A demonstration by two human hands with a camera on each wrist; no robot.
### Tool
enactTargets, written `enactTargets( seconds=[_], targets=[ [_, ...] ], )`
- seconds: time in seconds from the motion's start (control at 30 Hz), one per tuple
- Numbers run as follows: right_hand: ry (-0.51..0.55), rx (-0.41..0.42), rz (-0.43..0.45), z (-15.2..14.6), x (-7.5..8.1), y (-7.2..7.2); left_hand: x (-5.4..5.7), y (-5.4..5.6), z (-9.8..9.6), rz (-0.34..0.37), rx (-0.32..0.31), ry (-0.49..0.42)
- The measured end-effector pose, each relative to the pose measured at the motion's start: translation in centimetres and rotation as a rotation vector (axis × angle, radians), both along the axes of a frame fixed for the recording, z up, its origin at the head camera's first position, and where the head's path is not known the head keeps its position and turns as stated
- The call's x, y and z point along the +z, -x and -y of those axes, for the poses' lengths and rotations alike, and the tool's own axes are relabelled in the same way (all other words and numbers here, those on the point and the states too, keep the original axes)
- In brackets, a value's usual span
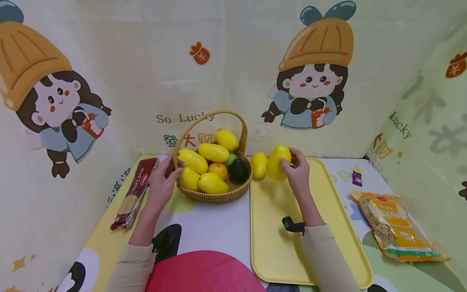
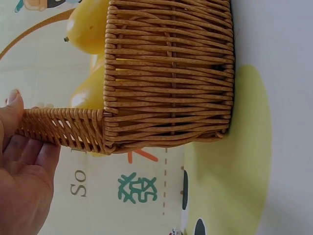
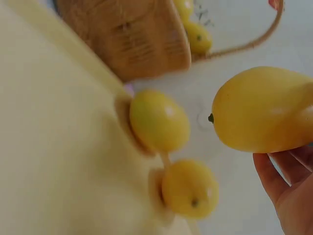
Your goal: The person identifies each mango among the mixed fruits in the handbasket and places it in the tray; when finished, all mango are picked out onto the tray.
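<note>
A wicker basket [image 1: 215,197] holds several yellow mangoes [image 1: 213,153], an orange-coloured fruit [image 1: 218,170], a green fruit and a dark avocado-like one [image 1: 238,169]. My left hand [image 1: 163,184] grips the left side of its handle, near the rim; the left wrist view shows thumb and fingers on opposite sides of the woven band [image 2: 63,128]. With my right hand [image 1: 298,172] I hold a yellow mango [image 3: 261,110] above the far end of the yellow tray [image 1: 281,247]. Two more mangoes lie there, one at the left corner [image 1: 259,165], the other [image 3: 190,188] partly hidden in the head view.
A dark red pack of noodles [image 1: 136,192] lies left of the basket. Right of the tray are an orange and clear food bag [image 1: 397,227] and a small purple packet [image 1: 356,178]. Printed cloth walls [image 1: 233,73] close off the back and sides.
</note>
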State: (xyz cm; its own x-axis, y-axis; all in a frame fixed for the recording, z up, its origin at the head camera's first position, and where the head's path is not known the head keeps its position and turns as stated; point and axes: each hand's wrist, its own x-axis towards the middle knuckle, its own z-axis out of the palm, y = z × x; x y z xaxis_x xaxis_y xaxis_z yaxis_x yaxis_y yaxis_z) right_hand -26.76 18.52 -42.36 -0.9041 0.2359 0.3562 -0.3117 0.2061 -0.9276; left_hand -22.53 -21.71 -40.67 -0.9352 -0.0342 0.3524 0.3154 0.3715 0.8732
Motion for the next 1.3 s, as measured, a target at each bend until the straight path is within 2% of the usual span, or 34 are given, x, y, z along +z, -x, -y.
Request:
enactTargets(
  seconds=[0.27, 0.53, 0.77, 1.07, 1.3],
  targets=[
    [-0.026, -0.139, 0.022, -4.7, -1.4, 0.3, -0.1, -0.1, 0.0, 0.014, 0.017, 0.002],
    [-0.094, -0.188, 0.103, -6.9, -2.5, 1.3, 0.1, -0.1, 0.1, 0.01, 0.025, 0.001],
    [-0.136, -0.15, 0.185, -7.9, -4.1, 1.7, 0.2, -0.3, -0.1, -0.002, 0.01, -0.01],
    [-0.127, -0.134, 0.218, -7.9, -5.1, 2.3, 0.2, -0.1, -0.1, 0.017, 0.011, -0.009],
    [-0.18, -0.078, 0.278, -8.2, -5.5, 2.1, 1.8, -1.3, -0.9, 0.044, 0.022, 0.017]
  ],
)
